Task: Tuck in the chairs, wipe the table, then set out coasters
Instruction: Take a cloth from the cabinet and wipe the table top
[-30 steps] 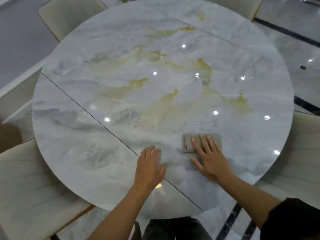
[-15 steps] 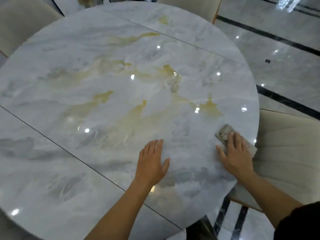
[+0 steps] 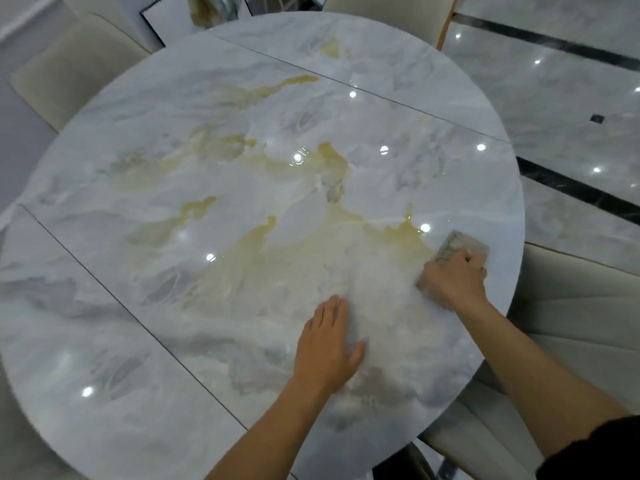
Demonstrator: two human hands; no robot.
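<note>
you're in the middle step, the wiping. your right hand (image 3: 453, 278) has its fingers curled down over the cloth (image 3: 462, 244) and grips it against the table (image 3: 207, 150), close to the rim on your right side. part of the cloth sticks out past your knuckles, away from you. your left hand (image 3: 325, 344) lies flat on the top, fingers straight and holding nothing, nearer to you than the right hand and off to its left; it looks like it's bracing you as you lean.

the chairs seem done. the chair (image 3: 571, 299) just right of your right hand sits with its seat pushed in under the rim, and the far chair (image 3: 391, 8) and the far left chair (image 3: 69, 67), both well beyond your hands, stand close against the table too.

how much of the top has been wiped can't be read from the gloss. the yellow streaks ahead of your left hand look like veining in the stone, not spills, though that's only a judgement. with the cloth at the right rim, the wide stretch beyond and left of your left hand may yet need a pass.

no coasters show anywhere near your hands, so that last step is entirely left to do
</note>
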